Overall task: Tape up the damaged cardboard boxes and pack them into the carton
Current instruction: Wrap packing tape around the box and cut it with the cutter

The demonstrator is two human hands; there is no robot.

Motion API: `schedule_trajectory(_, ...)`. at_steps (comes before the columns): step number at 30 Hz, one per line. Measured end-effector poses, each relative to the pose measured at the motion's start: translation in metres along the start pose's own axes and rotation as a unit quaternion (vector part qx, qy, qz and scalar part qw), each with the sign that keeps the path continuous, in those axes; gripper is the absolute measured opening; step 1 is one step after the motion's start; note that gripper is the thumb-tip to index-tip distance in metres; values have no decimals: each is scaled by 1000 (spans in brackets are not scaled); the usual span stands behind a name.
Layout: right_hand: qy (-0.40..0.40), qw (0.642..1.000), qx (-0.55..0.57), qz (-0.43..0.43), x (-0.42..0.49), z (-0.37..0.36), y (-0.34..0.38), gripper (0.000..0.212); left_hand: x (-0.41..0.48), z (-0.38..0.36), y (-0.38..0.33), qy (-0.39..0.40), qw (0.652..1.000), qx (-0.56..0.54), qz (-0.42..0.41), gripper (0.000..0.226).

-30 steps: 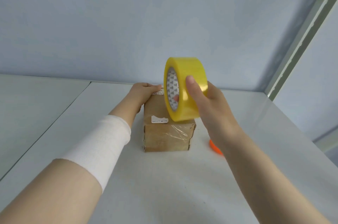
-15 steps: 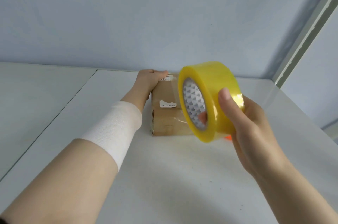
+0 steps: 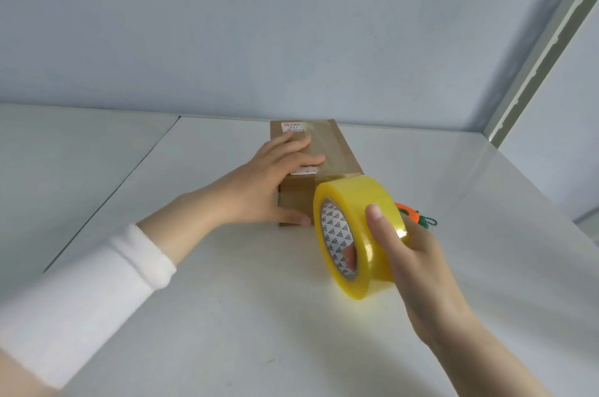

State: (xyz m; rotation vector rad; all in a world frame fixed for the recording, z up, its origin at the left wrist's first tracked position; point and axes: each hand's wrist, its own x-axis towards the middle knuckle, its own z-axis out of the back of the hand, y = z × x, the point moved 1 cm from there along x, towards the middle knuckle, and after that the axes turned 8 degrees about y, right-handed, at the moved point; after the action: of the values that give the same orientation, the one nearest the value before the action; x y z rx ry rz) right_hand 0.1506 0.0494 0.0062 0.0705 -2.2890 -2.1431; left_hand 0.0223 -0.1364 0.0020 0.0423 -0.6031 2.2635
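Two jobs going: left hand [image 3: 265, 182] lies flat-fingered on the box [image 3: 337, 153] at frame centre, pinning it down (probably so it won't slide), while right hand [image 3: 421, 273] grips the tape roll [image 3: 363, 202] just lower right.

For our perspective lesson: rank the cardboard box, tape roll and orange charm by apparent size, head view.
Tied: cardboard box and tape roll look alike; the roll is nearer.
Smallest: orange charm, partly hidden.

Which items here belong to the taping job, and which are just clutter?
Job: cardboard box, left hand resting on it; yellow tape roll in the right hand grip.
Lying about: orange carrot-shaped charm on the white table, behind the roll.
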Motion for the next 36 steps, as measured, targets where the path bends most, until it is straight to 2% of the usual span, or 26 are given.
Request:
schedule_trajectory(2,16,1000,14,3,0,0,3,50,-2,0,-1,-42,998,43,-6,69)
schedule_trajectory(5,55,998,13,24,0,5,13,43,2,12,0,-81,996,44,1,57)
schedule_trajectory(9,107,988,30,106,10,11,55,26,10,43,-6,-60,994,-85,35,37)
schedule_trajectory(13,195,966,24,165,32,10,108,25,29,83,-22,-28,994,-88,66,23)
schedule_trajectory(14,200,966,16,166,39,10,116,25,32,87,-25,-10,991,-105,77,31)
schedule_trajectory(17,174,973,17,149,61,11,125,29,34,80,-30,65,988,-82,117,113)
schedule_trajectory(19,150,977,12,151,75,12,125,31,38,64,-34,96,988,-8,125,134)
schedule_trajectory(21,129,979,-1,160,88,13,122,35,45,54,-30,62,990,37,118,127)
schedule_trajectory(24,122,974,-43,186,104,11,113,43,59,54,-17,15,993,33,110,107)
schedule_trajectory(26,96,971,-85,202,114,7,104,43,68,58,-7,24,992,9,120,95)
schedule_trajectory(29,52,973,-89,205,126,4,101,34,81,64,3,46,990,-36,125,78)
schedule_trajectory(32,41,974,-70,212,123,5,105,30,86,67,10,68,987,-58,133,80)
schedule_trajectory(36,49,965,-58,249,105,18,97,35,89,63,12,69,988,-53,127,87)
